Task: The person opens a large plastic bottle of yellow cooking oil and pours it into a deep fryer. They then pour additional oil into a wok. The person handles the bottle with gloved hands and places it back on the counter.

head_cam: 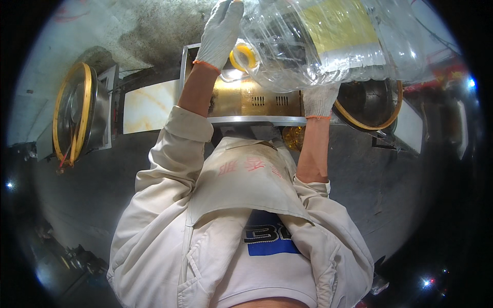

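Note:
A large clear plastic bottle with a yellow label lies tipped on its side in the air, its yellow-ringed mouth towards the left. My right hand, in a white knit glove, holds it from below, with the fingers hidden behind the plastic. My left hand, gloved the same way, is at the bottle's mouth end with its fingers pointing away from me. How firmly it grips cannot be seen. Beneath the bottle is a rectangular metal basin with a golden interior and slotted panels.
On the left stands a round metal vessel with a yellow rim; another yellow-rimmed round vessel is at the right. A pale marbled panel adjoins the basin. By my right forearm, a container of yellow liquid sits low, below the basin's front edge.

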A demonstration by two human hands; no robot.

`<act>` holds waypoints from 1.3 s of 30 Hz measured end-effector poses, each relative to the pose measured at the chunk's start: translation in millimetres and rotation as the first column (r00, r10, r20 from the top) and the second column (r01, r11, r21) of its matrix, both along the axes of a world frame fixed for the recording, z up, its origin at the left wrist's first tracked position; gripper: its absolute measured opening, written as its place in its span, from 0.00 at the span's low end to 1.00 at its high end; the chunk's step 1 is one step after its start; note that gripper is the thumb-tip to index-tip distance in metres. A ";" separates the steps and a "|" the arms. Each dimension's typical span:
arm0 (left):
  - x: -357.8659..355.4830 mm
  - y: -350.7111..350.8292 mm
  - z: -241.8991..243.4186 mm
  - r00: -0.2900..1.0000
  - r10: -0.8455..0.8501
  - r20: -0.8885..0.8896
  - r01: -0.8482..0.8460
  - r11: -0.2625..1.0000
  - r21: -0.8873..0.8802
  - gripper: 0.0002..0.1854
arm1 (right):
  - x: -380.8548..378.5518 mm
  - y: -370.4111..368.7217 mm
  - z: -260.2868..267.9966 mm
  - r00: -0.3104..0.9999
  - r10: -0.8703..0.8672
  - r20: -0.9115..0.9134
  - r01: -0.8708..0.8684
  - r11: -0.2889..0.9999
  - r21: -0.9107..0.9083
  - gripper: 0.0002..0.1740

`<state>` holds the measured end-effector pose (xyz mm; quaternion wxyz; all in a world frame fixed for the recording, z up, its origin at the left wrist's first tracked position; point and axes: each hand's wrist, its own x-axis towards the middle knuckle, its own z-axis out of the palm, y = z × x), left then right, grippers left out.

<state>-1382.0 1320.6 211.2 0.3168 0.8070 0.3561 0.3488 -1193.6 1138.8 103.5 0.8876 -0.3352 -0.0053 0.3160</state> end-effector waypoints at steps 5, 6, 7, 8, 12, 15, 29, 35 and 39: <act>1.5 -11.5 20.7 0.995 0.024 0.100 -0.006 0.985 -0.170 0.27 | 3.8 -0.3 -7.0 1.000 0.027 0.000 -0.027 0.999 0.038 0.30; 1.1 -11.9 21.9 0.992 0.029 0.119 -0.005 0.981 -0.195 0.27 | 3.9 -0.3 -6.6 1.000 0.027 0.002 -0.027 0.999 0.027 0.30; 0.9 -12.6 22.2 0.993 0.031 0.114 -0.007 0.979 -0.206 0.28 | 4.0 0.0 -5.9 1.000 0.030 -0.003 -0.030 0.999 0.026 0.30; 0.4 -12.9 22.4 0.993 0.034 0.109 -0.010 0.976 -0.217 0.28 | 4.0 0.1 -4.6 0.999 0.033 -0.007 -0.033 0.999 0.025 0.30; -1.1 -15.2 23.0 0.998 0.061 -0.008 -0.062 0.980 -0.191 0.29 | 3.5 0.5 1.3 0.999 0.035 0.015 -0.035 0.999 0.009 0.31; -3.0 -15.5 23.6 0.998 0.066 0.013 -0.063 0.983 -0.173 0.29 | 1.8 0.9 3.4 0.998 0.019 0.052 -0.018 1.000 -0.013 0.32; 1.1 -11.9 12.8 0.978 -0.008 0.208 0.053 0.976 -0.213 0.28 | -8.5 -1.7 9.3 0.999 0.046 -0.023 -0.046 0.999 0.024 0.35; -1.1 -16.0 19.2 0.980 -0.015 0.196 0.056 0.978 -0.201 0.27 | -7.4 -1.8 9.5 0.997 0.053 0.053 -0.053 0.999 -0.004 0.34; -5.5 -15.3 9.7 0.975 0.020 0.223 0.038 0.966 -0.256 0.28 | -8.3 0.9 14.2 0.999 0.031 0.039 -0.027 0.994 -0.105 0.34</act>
